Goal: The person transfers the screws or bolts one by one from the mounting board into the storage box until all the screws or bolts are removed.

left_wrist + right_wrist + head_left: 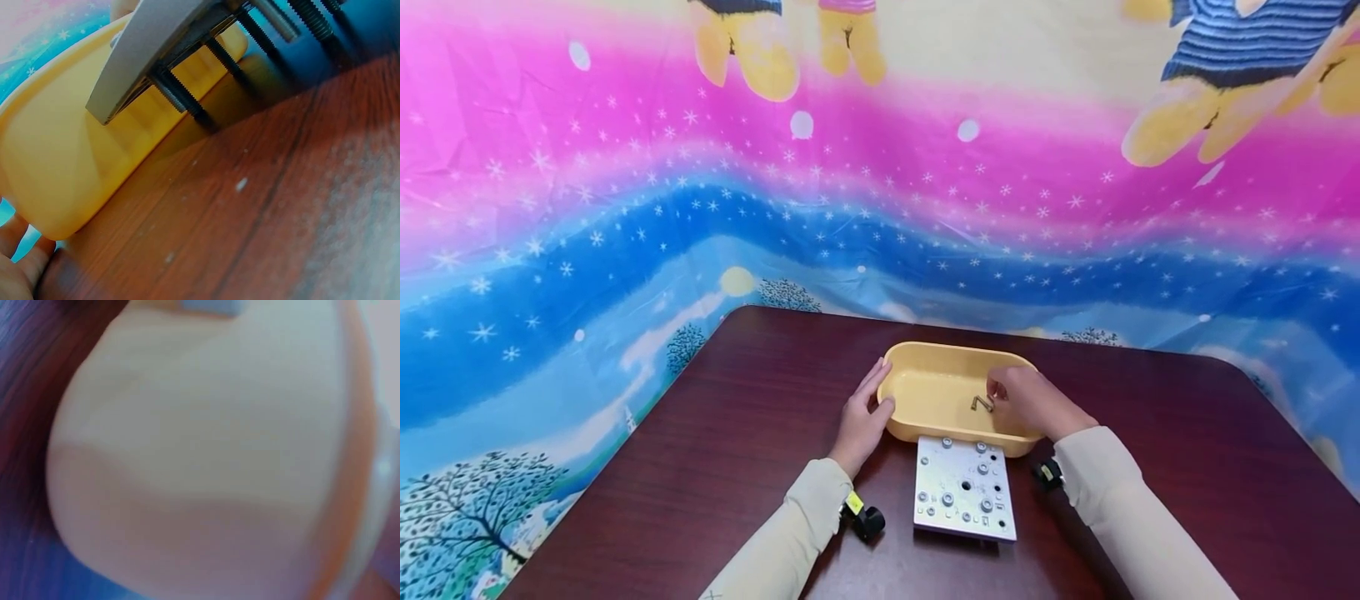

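A yellow plastic tray [928,398] with rounded ends sits on the table. My left hand [861,423] rests against its left end, fingers fairly straight and thumb at the near-left rim. Reaching over the right side, my right hand [1033,398] has its fingers bent down inside the tray. Small brass-coloured bolts [981,404] lie right at those fingertips; I cannot tell whether the fingers pinch one. In front of the tray is a silver metal plate [945,471] with bolt heads and holes on top. Threaded bolts [222,57] stick out beneath it in the left wrist view.
The dark wooden table [760,400] has its far edge close to a printed cloth backdrop [850,233]. Black wrist cameras [869,523] flank the metal plate. The tray wall [206,437] fills most of the right wrist view.
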Tool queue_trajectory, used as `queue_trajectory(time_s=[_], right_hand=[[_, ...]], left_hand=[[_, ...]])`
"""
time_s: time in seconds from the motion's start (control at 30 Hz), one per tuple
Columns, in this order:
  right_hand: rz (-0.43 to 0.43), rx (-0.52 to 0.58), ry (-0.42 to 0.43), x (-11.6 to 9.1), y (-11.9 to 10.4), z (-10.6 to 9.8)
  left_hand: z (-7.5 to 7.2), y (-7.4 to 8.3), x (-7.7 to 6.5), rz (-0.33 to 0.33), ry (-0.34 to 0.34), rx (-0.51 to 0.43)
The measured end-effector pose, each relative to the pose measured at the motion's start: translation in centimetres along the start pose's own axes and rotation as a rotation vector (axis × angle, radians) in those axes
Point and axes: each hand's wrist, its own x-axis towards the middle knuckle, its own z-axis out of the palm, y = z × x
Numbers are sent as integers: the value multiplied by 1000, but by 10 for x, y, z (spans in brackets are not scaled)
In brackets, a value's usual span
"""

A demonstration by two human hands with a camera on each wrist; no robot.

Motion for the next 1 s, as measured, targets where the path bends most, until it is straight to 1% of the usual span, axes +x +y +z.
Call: queue_trajectory(time_s=[0.27,0.4,0.57,0.67,0.77,0.93,1.0], right_hand=[[-82,33,127,-10,-10,-5],[-131,57,149,-17,-20,-5],[-148,80,127,-27,-37,-7],[-156,68,111,-33,-47,-8],[-187,59,94,-38,-56,-10],[-258,44,101,-43,-70,-13],[-266,51,83,-47,-75,-16]], left_hand=[[2,1,-1,4,-5,7],[2,0,-2,-8,-9,8],[2,0,-2,-25,-8,21],[2,0,-2,-26,-7,23],[2,0,-3,-20,-4,18],[2,2,-2,-27,-2,27],[2,3,-2,-30,-4,37]])
